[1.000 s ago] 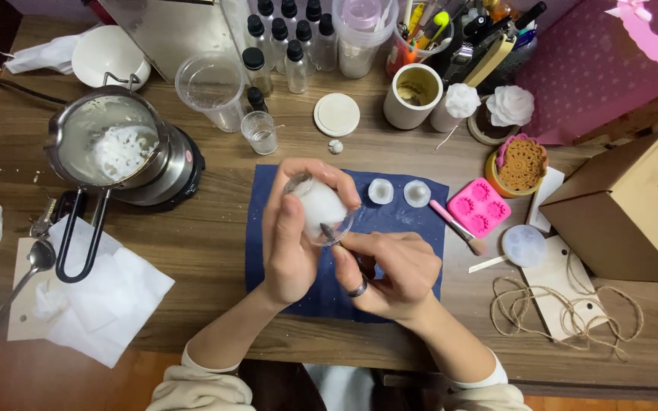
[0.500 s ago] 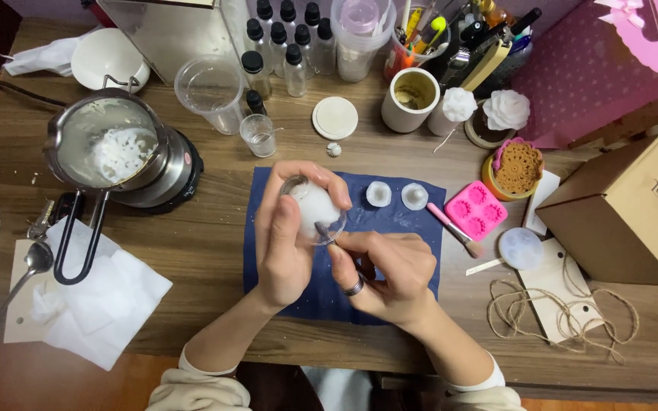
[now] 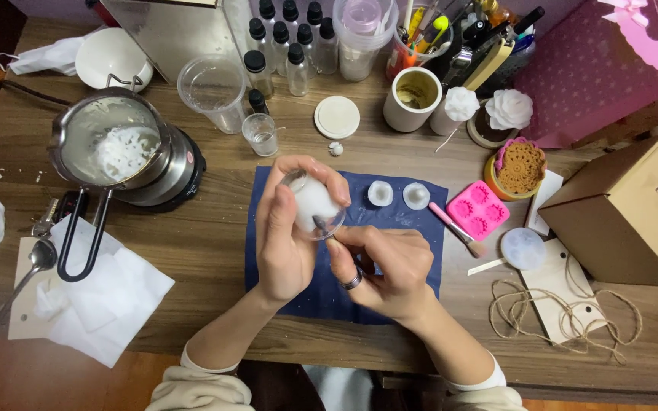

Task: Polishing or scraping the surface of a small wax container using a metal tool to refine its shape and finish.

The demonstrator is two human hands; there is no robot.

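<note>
Surroundings: a metal pot [image 3: 112, 144] holding white wax sits on a black hot plate [image 3: 180, 171] at 9 o'clock from the hands; an empty clear plastic cup [image 3: 213, 91] and a shot glass [image 3: 260, 134] stand at 11 o'clock.
Near obstacles: two small white wax pieces [image 3: 398, 195] lie on the mat at 2 o'clock, and a pink silicone mould [image 3: 478, 209] and a pink-handled brush [image 3: 457, 229] lie at 3 o'clock.
Work surface: a dark blue cloth mat [image 3: 420, 251] on a wooden table [image 3: 215, 243].
Held item: a small clear glass [image 3: 314, 205], round, filled with opaque white wax, tilted above the mat.
Left hand [image 3: 287, 236]: fingers wrapped closely around the glass.
Right hand [image 3: 382, 266]: fingers pinched narrow on a thin metal tool [image 3: 327, 229] whose tip touches the glass rim; a ring is worn on one finger.
</note>
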